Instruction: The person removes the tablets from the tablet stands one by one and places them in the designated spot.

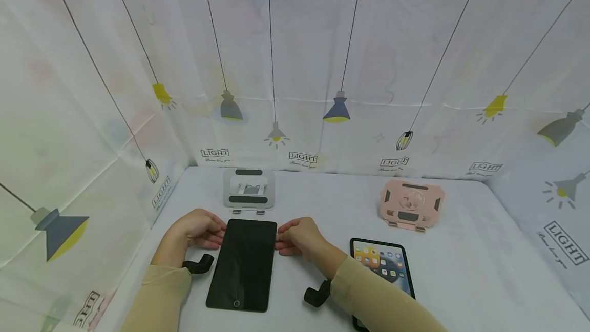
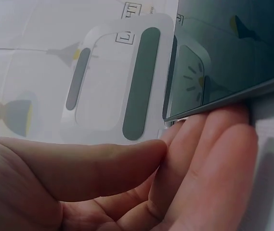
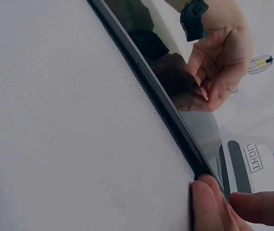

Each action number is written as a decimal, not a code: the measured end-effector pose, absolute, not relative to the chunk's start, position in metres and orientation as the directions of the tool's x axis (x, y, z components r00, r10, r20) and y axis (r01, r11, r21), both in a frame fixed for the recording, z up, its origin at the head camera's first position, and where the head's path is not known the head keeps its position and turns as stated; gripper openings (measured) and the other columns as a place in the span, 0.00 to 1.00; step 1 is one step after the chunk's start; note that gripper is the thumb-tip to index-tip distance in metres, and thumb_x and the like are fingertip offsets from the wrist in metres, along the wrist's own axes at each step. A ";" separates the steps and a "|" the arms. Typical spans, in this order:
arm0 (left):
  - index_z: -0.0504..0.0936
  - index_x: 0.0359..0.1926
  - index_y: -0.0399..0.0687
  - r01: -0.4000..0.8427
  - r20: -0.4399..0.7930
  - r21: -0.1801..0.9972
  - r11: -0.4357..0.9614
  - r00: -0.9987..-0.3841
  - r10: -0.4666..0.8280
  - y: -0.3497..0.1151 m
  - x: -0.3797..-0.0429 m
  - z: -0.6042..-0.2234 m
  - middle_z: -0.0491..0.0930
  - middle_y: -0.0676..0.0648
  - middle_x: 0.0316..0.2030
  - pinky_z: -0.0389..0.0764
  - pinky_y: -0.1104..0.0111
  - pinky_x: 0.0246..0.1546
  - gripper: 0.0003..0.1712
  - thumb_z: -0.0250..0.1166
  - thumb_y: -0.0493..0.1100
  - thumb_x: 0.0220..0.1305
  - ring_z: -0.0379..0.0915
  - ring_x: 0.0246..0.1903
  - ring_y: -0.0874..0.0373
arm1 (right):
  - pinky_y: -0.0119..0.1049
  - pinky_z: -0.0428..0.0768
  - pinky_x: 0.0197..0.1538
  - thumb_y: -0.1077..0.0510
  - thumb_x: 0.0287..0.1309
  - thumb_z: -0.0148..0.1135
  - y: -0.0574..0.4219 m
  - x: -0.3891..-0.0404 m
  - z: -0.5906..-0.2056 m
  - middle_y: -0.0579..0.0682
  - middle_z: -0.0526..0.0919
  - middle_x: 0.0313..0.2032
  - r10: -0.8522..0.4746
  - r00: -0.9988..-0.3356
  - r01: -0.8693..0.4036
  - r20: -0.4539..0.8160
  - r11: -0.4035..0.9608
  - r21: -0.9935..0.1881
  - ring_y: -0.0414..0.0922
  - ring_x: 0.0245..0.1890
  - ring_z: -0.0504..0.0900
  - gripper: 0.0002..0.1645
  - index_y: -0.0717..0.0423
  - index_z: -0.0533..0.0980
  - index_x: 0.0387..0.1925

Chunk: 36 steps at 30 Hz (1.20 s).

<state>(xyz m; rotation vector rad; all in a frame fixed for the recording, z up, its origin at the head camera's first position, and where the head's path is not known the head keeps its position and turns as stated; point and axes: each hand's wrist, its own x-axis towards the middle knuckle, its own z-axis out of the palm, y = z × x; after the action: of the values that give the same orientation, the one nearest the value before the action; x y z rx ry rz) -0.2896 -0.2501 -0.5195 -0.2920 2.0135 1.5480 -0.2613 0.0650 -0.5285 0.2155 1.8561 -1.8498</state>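
Note:
A tablet with a dark screen and a round home button (image 1: 241, 265) lies between the two hands, its top end toward the back of the table. At its upper left edge, the left hand (image 1: 203, 228) has its fingers (image 2: 218, 139) tucked under the rim, with the thumb beside the corner. Opposite, the right hand (image 1: 299, 240) pinches the upper right edge, fingers below and thumb at the screen's side. Just beyond the tablet's top end stands a grey-white tablet stand (image 1: 226, 188) with dark pads.
A second tablet (image 1: 384, 263) with a lit screen of app icons lies to the right, partly behind the right forearm. Behind it stands a pink tablet stand (image 1: 428, 209). White curtains (image 1: 304, 65) printed with hanging lamps border the white table (image 1: 475, 250).

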 end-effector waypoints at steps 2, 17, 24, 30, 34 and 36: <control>0.83 0.54 0.28 -0.504 -0.565 0.808 0.305 -0.809 0.163 -0.250 -0.290 -0.520 0.91 0.42 0.35 0.93 0.61 0.34 0.14 0.57 0.32 0.74 0.90 0.30 0.54 | 0.37 0.92 0.35 0.70 0.67 0.64 0.066 -0.261 -0.530 0.61 0.93 0.41 -0.244 -0.860 0.450 -0.449 0.052 -0.891 0.45 0.32 0.93 0.14 0.70 0.81 0.52; 0.82 0.54 0.26 -0.524 -0.571 0.806 0.276 -0.810 0.130 -0.252 -0.291 -0.524 0.90 0.41 0.34 0.93 0.61 0.34 0.16 0.56 0.35 0.77 0.91 0.30 0.53 | 0.40 0.93 0.41 0.69 0.69 0.62 0.066 -0.254 -0.527 0.63 0.92 0.44 -0.255 -0.865 0.451 -0.433 -0.011 -0.893 0.45 0.32 0.93 0.17 0.73 0.78 0.56; 0.79 0.57 0.25 -0.525 -0.568 0.812 0.257 -0.812 0.135 -0.257 -0.289 -0.522 0.91 0.40 0.36 0.94 0.60 0.36 0.17 0.57 0.36 0.76 0.92 0.32 0.52 | 0.44 0.94 0.44 0.66 0.69 0.64 0.073 -0.255 -0.526 0.63 0.92 0.49 -0.291 -0.838 0.477 -0.461 0.018 -0.879 0.49 0.38 0.94 0.19 0.69 0.79 0.59; 0.78 0.58 0.23 -0.543 -0.577 0.811 0.217 -0.805 0.142 -0.260 -0.289 -0.520 0.92 0.39 0.36 0.94 0.60 0.37 0.18 0.58 0.35 0.76 0.92 0.33 0.51 | 0.45 0.94 0.46 0.63 0.70 0.66 0.080 -0.259 -0.524 0.62 0.91 0.53 -0.362 -0.793 0.514 -0.490 0.034 -0.857 0.50 0.44 0.94 0.22 0.66 0.78 0.62; 0.78 0.58 0.25 -0.561 -0.590 0.803 0.202 -0.797 0.128 -0.262 -0.289 -0.520 0.93 0.39 0.36 0.94 0.60 0.37 0.18 0.58 0.36 0.76 0.93 0.33 0.51 | 0.47 0.93 0.48 0.62 0.71 0.64 0.086 -0.262 -0.524 0.62 0.90 0.55 -0.411 -0.760 0.532 -0.503 0.050 -0.845 0.50 0.45 0.94 0.23 0.64 0.78 0.64; 0.78 0.58 0.26 -0.560 -0.589 0.802 0.209 -0.800 0.117 -0.262 -0.289 -0.518 0.93 0.40 0.36 0.94 0.60 0.37 0.18 0.57 0.37 0.76 0.92 0.34 0.51 | 0.49 0.93 0.50 0.61 0.71 0.63 0.089 -0.263 -0.525 0.62 0.90 0.56 -0.426 -0.752 0.534 -0.503 0.052 -0.844 0.51 0.46 0.95 0.23 0.64 0.78 0.65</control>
<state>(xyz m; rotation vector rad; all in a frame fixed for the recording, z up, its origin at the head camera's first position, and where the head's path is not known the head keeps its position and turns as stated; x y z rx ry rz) -0.2893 -0.2625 -0.5184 -0.4093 1.9500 1.6382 -0.2630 0.0885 -0.5249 0.1101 1.6469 -1.7800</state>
